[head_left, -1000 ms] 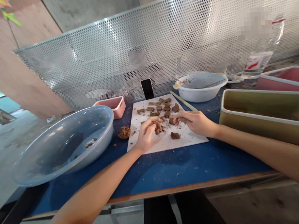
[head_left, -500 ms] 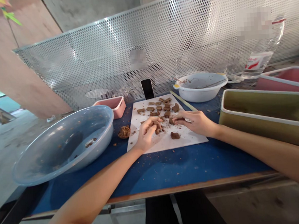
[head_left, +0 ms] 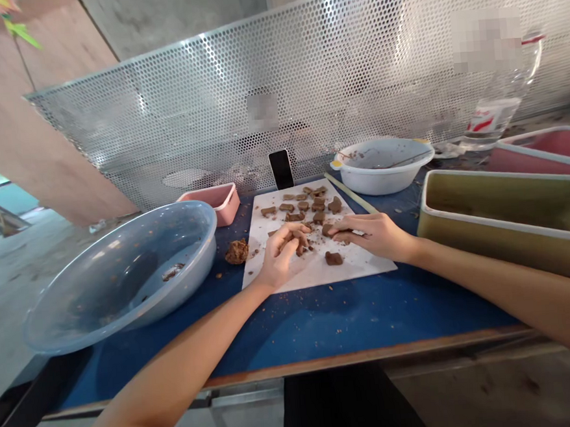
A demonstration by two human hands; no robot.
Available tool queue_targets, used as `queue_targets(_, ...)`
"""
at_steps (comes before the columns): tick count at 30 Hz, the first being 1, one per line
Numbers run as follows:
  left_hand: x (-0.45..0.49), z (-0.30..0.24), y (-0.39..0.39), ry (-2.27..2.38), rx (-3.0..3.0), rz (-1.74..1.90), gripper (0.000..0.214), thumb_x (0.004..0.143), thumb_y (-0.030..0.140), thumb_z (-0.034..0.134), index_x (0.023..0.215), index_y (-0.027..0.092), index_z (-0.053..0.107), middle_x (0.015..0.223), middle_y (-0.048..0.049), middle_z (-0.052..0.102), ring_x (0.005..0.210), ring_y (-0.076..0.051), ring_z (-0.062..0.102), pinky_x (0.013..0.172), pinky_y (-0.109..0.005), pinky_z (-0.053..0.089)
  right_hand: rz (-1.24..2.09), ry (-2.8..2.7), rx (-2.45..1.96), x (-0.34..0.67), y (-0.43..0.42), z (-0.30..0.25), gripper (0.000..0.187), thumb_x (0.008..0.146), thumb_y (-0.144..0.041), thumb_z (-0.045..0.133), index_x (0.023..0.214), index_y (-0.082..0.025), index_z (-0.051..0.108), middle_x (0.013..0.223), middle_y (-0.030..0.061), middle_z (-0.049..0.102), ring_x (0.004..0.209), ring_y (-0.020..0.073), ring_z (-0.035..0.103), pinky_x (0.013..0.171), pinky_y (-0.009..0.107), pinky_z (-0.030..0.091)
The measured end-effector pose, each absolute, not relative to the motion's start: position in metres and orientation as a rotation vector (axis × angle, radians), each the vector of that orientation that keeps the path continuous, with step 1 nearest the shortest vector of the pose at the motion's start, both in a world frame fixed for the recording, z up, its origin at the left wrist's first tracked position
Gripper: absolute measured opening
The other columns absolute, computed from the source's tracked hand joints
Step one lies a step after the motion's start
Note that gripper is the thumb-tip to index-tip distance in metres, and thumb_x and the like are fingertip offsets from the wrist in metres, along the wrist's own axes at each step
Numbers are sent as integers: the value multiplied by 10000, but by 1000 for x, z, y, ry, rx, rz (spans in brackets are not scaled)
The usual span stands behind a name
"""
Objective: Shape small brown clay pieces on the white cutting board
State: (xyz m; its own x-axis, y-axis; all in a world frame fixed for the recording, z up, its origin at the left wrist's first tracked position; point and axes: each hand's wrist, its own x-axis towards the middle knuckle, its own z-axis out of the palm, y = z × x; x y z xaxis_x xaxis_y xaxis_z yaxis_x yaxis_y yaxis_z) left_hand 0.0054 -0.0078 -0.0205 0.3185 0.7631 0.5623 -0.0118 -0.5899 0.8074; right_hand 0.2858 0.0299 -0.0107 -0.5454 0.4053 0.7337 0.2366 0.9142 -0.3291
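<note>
Several small brown clay pieces (head_left: pixel 303 206) lie on a white board (head_left: pixel 280 283), mostly toward its far half. My right hand (head_left: pixel 371 233) pinches a rounded clay piece (head_left: pixel 328 230) low over the board, with thumb and fingers closed at its right side. On the board's left part my left hand (head_left: pixel 280 253) is curled, its fingertips brown with clay; whatever they hold is hidden. Crumbs are scattered between the two hands. Nearer to me sits a separate clay lump (head_left: pixel 334 258).
A large blue basin (head_left: pixel 197 291) and a rough clay ball (head_left: pixel 237 251) are at left. Behind stand a small pink box (head_left: pixel 226 211) and a phone (head_left: pixel 280 169). At right are a stick (head_left: pixel 352 194), a white basin (head_left: pixel 385 179), an olive planter (head_left: pixel 501 234) and a water bottle (head_left: pixel 491 121).
Both hands stay almost in place, with only slight finger movement. My right hand has shifted a touch to the right; the clay pieces on the board lie as before.
</note>
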Motion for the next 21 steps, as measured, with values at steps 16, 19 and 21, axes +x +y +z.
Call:
queue_targets(16,6,-23,-8,685,1846,1354,288,1103,423,594,1204,177,708,919,-73,668,799,-187,600,727,-326,507,300,-2132,-632,282,20,-9,327,967,-548,819,893,-244,724,762,-14,770,658,141,719,675,242,597)
queue_targets(19,6,-22,-8,685,1846,1356,300,1102,441,596,1197,180,709,897,-70,664,782,-186,594,711,-326,506,285,-2132,-617,281,23,-12,165,1045,-388,720,961,-248,744,848,-4,814,729,147,765,736,247,623)
queue_targets(21,6,-21,-8,691,1849,1354,312,1098,457,599,1189,180,708,888,-70,663,769,-184,588,701,-325,506,306,-2148,-560,282,26,-14,165,1087,-264,590,1040,-242,747,897,6,830,763,141,783,756,248,633)
